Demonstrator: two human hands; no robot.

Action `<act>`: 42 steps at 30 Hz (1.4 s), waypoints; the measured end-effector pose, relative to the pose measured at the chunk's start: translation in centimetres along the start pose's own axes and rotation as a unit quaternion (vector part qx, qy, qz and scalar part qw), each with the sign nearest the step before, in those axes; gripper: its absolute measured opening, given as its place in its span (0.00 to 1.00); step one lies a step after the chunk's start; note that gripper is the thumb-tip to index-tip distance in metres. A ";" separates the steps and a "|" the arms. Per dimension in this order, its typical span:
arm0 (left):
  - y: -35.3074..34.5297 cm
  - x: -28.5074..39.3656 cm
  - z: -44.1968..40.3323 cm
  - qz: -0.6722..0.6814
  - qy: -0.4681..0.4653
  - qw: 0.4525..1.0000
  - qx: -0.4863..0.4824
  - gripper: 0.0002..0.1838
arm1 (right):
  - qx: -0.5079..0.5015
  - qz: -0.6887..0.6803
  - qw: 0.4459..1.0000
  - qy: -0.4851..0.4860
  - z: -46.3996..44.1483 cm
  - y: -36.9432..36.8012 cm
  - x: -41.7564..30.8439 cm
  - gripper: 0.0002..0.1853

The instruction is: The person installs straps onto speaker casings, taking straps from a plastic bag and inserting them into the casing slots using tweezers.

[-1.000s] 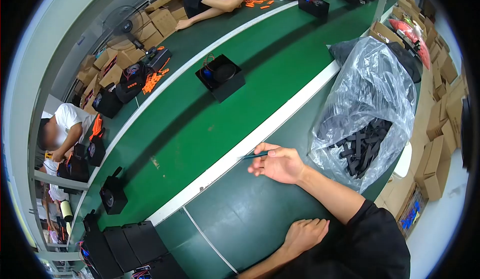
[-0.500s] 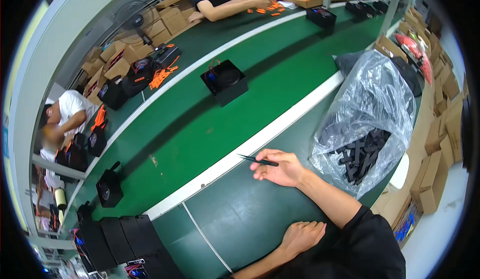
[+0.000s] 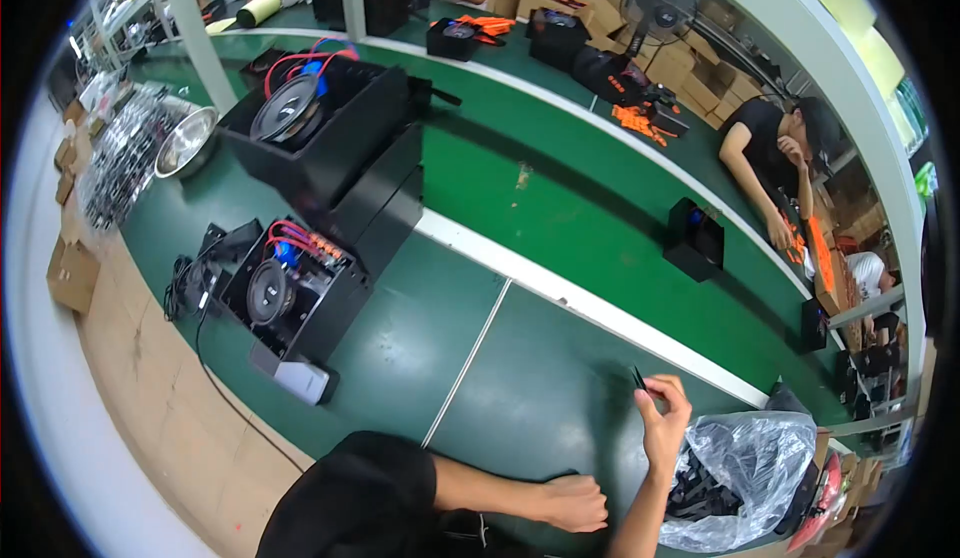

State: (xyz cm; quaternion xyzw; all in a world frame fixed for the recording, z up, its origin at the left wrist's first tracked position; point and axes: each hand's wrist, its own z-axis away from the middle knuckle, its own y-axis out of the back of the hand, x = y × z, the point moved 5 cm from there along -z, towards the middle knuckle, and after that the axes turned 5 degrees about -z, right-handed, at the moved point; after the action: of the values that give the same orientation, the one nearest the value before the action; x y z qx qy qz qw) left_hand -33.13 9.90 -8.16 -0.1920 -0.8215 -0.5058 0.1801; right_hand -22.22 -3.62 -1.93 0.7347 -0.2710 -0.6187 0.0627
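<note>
My right hand (image 3: 664, 413) is raised over the green bench, closed around a pair of dark tweezers (image 3: 640, 380). Their tips point up and away from me. Lower down, my left hand (image 3: 576, 504) rests on the bench top in a loose fist, with nothing visible in it. Beside my right forearm lies a clear plastic bag (image 3: 760, 458) with many black pieces (image 3: 700, 490) inside. To the left stands an open black speaker box (image 3: 290, 293) with red wires and a round speaker showing.
Behind it are stacked black boxes, the top one an open speaker box (image 3: 320, 143). A metal bowl (image 3: 187, 143) stands at the far left, a grey device (image 3: 303, 382) nearer. Another black box (image 3: 694, 241) sits on the green belt (image 3: 560, 208). A co-worker (image 3: 765, 153) handles orange pieces across it.
My view has swung left, bringing the open speaker boxes and bowl into sight. The tweezers remain in my right hand, now pointing more upright. My left hand still rests on the bench.
</note>
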 end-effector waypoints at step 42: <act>0.0 0.6 0.0 -0.093 0.027 0.993 -0.073 0.20 | -0.178 0.245 0.850 -0.432 51.3 -7.7 14.7 0.15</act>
State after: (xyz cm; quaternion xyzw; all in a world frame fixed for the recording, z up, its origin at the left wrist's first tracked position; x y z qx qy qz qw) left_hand -33.65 9.98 -7.80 -0.1136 -0.7914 -0.5841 0.1399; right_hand -66.81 8.36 -29.71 0.2796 -0.3273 -0.8757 0.2187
